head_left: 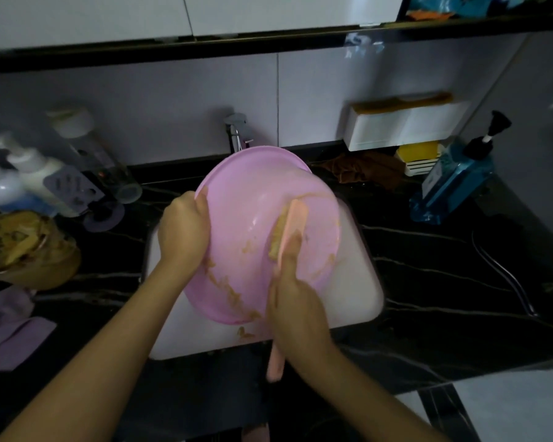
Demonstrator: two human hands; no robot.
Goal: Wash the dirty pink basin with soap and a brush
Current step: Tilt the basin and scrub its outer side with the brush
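Observation:
The pink basin (249, 199) stands tilted over the white sink (358, 291), its inside facing me and streaked with brown dirt along the lower rim. My left hand (182, 231) grips the basin's left rim. My right hand (296, 301) holds a pink long-handled brush (296, 215), index finger stretched along its back, and the bristles lie against the inside of the basin. The handle's end pokes out below my wrist.
A tap (237, 130) stands behind the basin. White pump bottles (29, 173) and a brown dirty bowl (29, 250) sit on the dark counter to the left, with a purple cloth (10, 330). To the right are a blue soap dispenser (454, 183) and a brown rag (361, 170).

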